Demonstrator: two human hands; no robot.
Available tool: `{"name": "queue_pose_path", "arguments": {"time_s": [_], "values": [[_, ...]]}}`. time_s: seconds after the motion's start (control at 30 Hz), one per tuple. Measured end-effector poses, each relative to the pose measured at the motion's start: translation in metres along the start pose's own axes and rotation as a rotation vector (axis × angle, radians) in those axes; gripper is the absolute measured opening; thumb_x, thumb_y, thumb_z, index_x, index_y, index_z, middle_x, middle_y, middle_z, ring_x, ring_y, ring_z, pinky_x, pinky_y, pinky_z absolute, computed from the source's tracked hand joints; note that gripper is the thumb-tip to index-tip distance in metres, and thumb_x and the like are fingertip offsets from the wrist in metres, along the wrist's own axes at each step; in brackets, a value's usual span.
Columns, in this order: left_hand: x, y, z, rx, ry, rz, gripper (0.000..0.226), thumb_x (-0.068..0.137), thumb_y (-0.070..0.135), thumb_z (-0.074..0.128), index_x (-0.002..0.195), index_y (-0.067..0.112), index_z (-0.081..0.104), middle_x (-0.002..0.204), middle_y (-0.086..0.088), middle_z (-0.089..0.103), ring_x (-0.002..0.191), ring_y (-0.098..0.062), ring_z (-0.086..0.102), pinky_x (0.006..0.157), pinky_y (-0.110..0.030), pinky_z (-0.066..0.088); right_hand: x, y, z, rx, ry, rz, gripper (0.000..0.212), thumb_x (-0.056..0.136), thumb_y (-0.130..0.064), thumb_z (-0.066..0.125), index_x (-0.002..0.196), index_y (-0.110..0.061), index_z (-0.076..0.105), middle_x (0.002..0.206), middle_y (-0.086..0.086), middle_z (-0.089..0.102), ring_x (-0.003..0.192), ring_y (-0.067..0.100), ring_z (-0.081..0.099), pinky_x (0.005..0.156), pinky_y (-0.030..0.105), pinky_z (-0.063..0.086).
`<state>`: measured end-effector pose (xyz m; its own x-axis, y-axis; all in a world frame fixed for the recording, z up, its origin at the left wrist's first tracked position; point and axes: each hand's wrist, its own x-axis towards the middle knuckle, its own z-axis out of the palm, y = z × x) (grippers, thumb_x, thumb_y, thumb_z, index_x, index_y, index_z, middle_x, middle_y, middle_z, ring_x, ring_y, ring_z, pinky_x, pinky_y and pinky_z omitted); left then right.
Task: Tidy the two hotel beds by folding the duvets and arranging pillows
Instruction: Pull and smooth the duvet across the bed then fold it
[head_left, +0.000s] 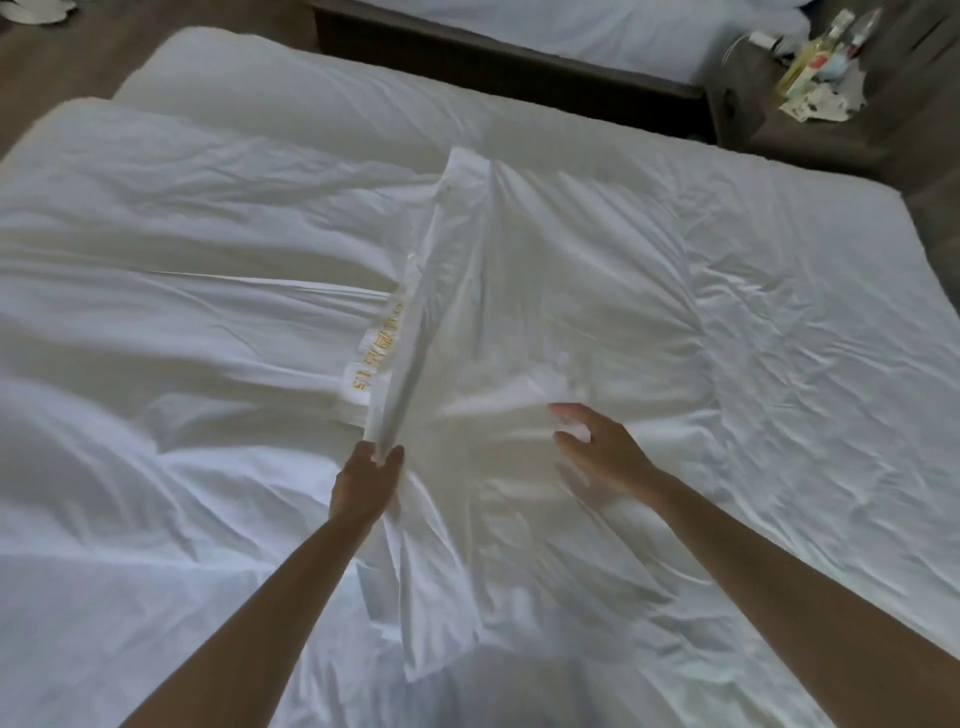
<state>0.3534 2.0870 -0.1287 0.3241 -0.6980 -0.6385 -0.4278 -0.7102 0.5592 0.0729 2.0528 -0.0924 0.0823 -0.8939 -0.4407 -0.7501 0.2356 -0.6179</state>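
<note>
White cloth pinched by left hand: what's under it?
Gold lettering on the duvet shows under the raised edge of the white cloth; whatever lies beneath its spread part is covered.

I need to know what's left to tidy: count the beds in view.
2. The near bed fills the foreground; the far bed lies beyond it at the top edge, only partly in view.

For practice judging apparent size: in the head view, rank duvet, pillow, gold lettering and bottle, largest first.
1. Duvet
2. Pillow
3. Gold lettering and bottle look alike; bottle is farther off, so unranked.
</note>
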Motion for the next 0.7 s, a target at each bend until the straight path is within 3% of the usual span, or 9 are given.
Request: {"name": "queue_pose_path", "arguments": {"time_s": [0.07, 0.17, 0.3, 0.4, 0.47, 0.53, 0.63, 0.7], "values": [[-0.013, -0.008, 0.008, 0.022, -0.019, -0.009, 0.056, 0.092, 0.039, 0.058, 0.134, 0.004, 0.043, 0.13, -0.017, 0.054, 0.121, -0.035, 0.05, 0.097, -0.037, 0.041, -0.022, 0.019, 0.002, -0.014, -0.014, 0.02, 0.046, 0.094, -0.019, 0.057, 0.14, -0.021, 0.049, 0.141, -0.002, 0.051, 0.131, 0.012, 0.046, 0.1, 0.019, 0.033], [-0.046, -0.023, 0.016, 0.042, 0.081, 0.05, 0.057, 0.085, 0.034, 0.066, 0.124, 0.002, 0.041, 0.125, -0.018, 0.048, 0.121, -0.036, 0.043, 0.097, -0.041, 0.036, -0.053, 0.046, 0.01, -0.054, -0.051, 0.042, 0.051, 0.088, -0.028, 0.061, 0.137, -0.033, 0.048, 0.142, -0.007, 0.048, 0.136, 0.012, 0.04, 0.111, 0.031, 0.033], [-0.097, -0.05, 0.026, 0.02, 0.158, 0.097, 0.063, 0.079, 0.042, 0.073, 0.115, 0.005, 0.038, 0.118, -0.015, 0.046, 0.115, -0.034, 0.044, 0.095, -0.043, 0.038, -0.093, 0.07, 0.025, -0.186, 0.01, -0.009, 0.057, 0.087, -0.041, 0.066, 0.138, -0.024, 0.051, 0.141, -0.002, 0.048, 0.134, 0.019, 0.041, 0.109, 0.035, 0.03], [-0.132, -0.072, 0.043, 0.095, 0.131, 0.1, 0.069, 0.081, 0.05, 0.069, 0.123, 0.004, 0.039, 0.119, -0.017, 0.043, 0.117, -0.035, 0.042, 0.095, -0.044, 0.039, -0.123, 0.094, 0.038, -0.252, -0.016, 0.04, 0.084, 0.069, -0.08, 0.044, 0.143, -0.041, 0.038, 0.156, -0.008, 0.026, 0.145, 0.02, 0.021, 0.118, 0.051, 0.011], [-0.143, -0.089, 0.057, 0.121, 0.104, 0.083, 0.058, 0.09, 0.045, 0.06, 0.126, 0.003, 0.044, 0.123, -0.02, 0.043, 0.119, -0.038, 0.041, 0.097, -0.044, 0.037, -0.14, 0.109, 0.047, -0.301, -0.029, 0.02, 0.095, 0.061, -0.09, 0.035, 0.146, -0.047, 0.024, 0.161, -0.009, 0.011, 0.148, 0.021, 0.007, 0.116, 0.055, -0.002], [-0.148, -0.1, 0.063, -0.027, 0.083, 0.025, 0.043, 0.098, 0.039, 0.047, 0.119, 0.001, 0.055, 0.121, -0.023, 0.05, 0.116, -0.04, 0.048, 0.099, -0.044, 0.039, -0.154, 0.121, 0.053, -0.323, -0.026, -0.017, 0.102, 0.056, -0.097, 0.034, 0.146, -0.053, 0.013, 0.162, -0.01, 0.003, 0.149, 0.021, -0.001, 0.114, 0.056, -0.007], [-0.156, -0.095, 0.047, -0.325, 0.151, 0.066, 0.04, 0.104, 0.032, 0.036, 0.117, 0.003, 0.06, 0.11, -0.017, 0.062, 0.106, -0.032, 0.058, 0.087, -0.036, 0.044, -0.166, 0.128, 0.053, -0.365, -0.078, -0.037, 0.103, 0.059, -0.092, 0.046, 0.144, -0.058, -0.001, 0.161, -0.012, -0.007, 0.149, 0.021, -0.009, 0.113, 0.057, -0.009], [-0.159, -0.079, 0.018, -0.402, 0.286, 0.199, 0.037, 0.105, 0.031, 0.033, 0.113, 0.008, 0.061, 0.1, -0.009, 0.061, 0.096, -0.024, 0.057, 0.077, -0.028, 0.04, -0.174, 0.132, 0.049, -0.41, -0.092, -0.022, 0.105, 0.07, -0.072, 0.064, 0.144, -0.055, -0.008, 0.161, -0.01, -0.009, 0.149, 0.02, -0.01, 0.114, 0.056, -0.008]]}}
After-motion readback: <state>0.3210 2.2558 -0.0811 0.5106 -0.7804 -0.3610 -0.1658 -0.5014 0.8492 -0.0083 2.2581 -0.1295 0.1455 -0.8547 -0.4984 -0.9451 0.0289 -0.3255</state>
